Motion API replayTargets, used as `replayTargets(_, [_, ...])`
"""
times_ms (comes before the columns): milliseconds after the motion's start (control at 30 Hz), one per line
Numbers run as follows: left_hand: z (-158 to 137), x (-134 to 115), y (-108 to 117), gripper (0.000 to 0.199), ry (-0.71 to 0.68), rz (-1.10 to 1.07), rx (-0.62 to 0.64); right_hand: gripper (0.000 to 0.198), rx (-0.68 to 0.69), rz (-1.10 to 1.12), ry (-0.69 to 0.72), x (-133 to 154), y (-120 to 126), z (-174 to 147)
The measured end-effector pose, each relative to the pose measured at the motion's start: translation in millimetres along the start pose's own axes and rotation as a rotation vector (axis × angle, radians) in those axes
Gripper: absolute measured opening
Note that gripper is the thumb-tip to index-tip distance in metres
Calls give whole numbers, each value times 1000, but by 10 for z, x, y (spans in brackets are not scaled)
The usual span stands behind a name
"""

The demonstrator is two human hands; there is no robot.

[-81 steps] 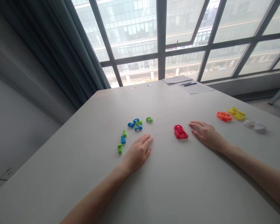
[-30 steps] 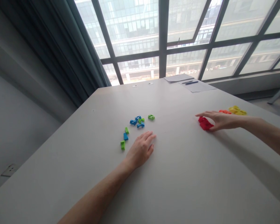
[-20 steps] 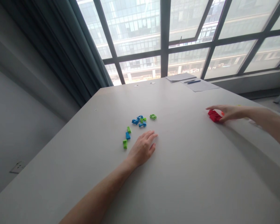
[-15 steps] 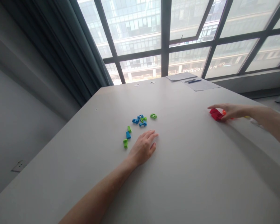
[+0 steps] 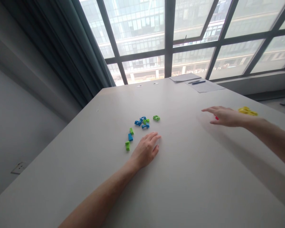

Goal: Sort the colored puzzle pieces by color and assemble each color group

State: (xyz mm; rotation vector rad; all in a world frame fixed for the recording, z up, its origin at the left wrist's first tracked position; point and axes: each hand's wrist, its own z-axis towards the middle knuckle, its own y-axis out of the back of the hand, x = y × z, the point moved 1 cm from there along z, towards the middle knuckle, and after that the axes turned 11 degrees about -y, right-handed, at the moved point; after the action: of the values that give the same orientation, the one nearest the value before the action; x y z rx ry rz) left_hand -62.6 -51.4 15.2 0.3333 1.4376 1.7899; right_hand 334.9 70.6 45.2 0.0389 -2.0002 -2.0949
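Observation:
My left hand [image 5: 146, 150] rests on the white table, its fingers loosely stretched and nothing in them. Beyond it lies a small cluster of blue toy pieces [image 5: 138, 123] and green toy pieces [image 5: 146, 121], with a single green piece [image 5: 156, 118] to their right. Left of the hand, a green block [image 5: 127, 146], a blue block [image 5: 130, 137] and another green block [image 5: 131, 131] form a short row. My right hand [image 5: 220, 116] hovers low over the table's right side, fingers and thumb apart. A bit of a red piece [image 5: 217, 118] shows beside its thumb; the hand hides the rest.
Yellow pieces [image 5: 247, 111] lie behind my right wrist. Papers [image 5: 185, 78] and a dark blue pen [image 5: 198, 82] are at the far edge of the table [image 5: 175, 190], near the window. A dark curtain [image 5: 68, 47] hangs at the left, and a wall socket [image 5: 19, 167] is below it.
My right hand has moved left and come away from its grasp around the red pieces, which are now mostly hidden behind it. The yellow pieces have come into sight. My left hand stays put.

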Motion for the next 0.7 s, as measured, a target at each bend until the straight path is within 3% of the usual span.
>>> replayTargets(133, [-16, 17, -12, 39, -15, 14, -81, 46, -4, 85, 233, 834, -322, -263])
replayTargets(233, [-29, 34, -21, 39, -7, 54, -131, 41, -81, 136, 275, 1209, -545, -385])
replayTargets(367, [-31, 42, -31, 37, -10, 77, -119, 40, -126, 183, 241, 1289, -665, -412])
replayTargets(533, [-39, 12, -11, 38, -3, 109, -147, 39, -124, 195, 232, 1254, -636, -414])
replayTargets(700, [-44, 52, 4, 40, 103, 219, -149, 39, -130, 211, 239, 1276, -625, -425])
